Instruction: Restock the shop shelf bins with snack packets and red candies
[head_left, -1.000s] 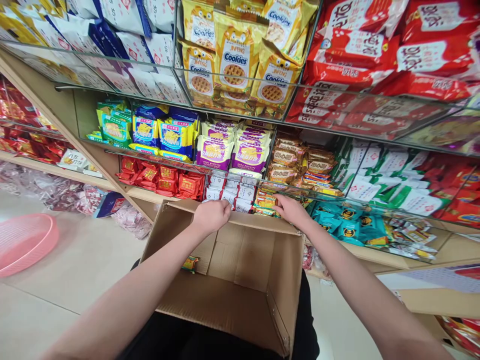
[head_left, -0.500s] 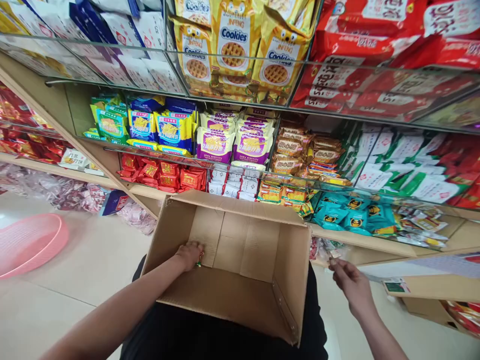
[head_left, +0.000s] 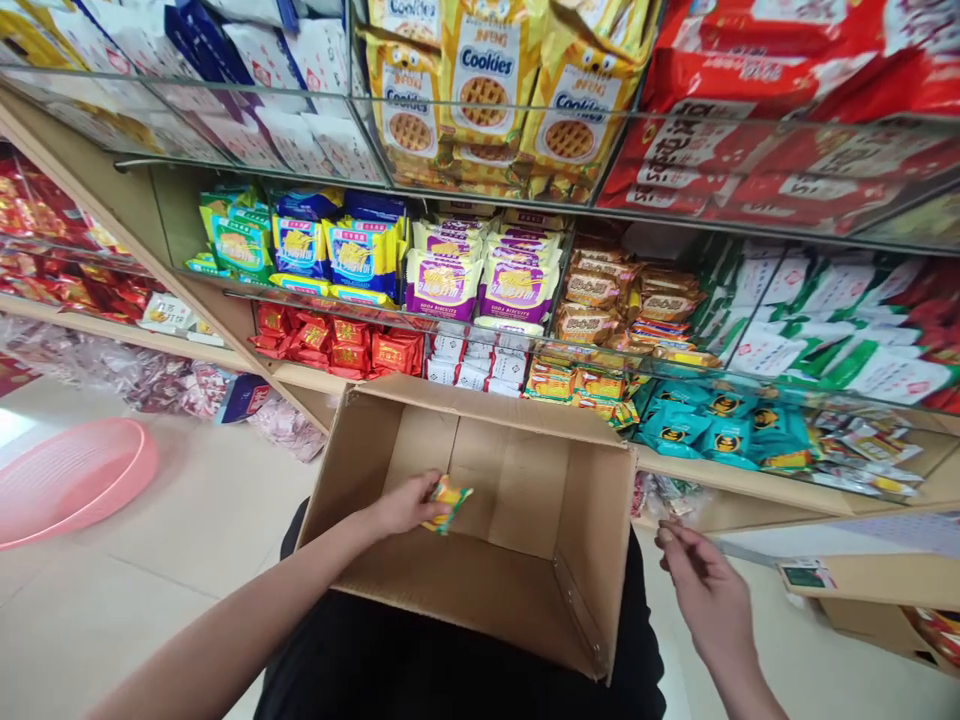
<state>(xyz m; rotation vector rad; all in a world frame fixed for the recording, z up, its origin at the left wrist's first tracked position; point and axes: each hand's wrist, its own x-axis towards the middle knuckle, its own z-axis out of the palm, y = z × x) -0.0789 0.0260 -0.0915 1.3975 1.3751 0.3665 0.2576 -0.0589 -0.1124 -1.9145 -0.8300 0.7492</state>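
While the left hand (head_left: pixel 407 505) grips a yellow-green packet (head_left: pixel 452 503) within the cardboard box (head_left: pixel 592 505), nearer its left edge than its right, the right hand (head_left: pixel 707 585) hangs beyond the box's right edge, fingers curled, thumb and forefinger close together; I cannot tell whether they pinch anything.

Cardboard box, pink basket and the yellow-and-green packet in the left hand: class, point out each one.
Cardboard box (head_left: pixel 594 515): head view, on its right inner wall.
Pink basket (head_left: pixel 86 482): head view, on its visible side.
Yellow-and-green packet (head_left: pixel 451 497): head view, on its exposed wrapper.
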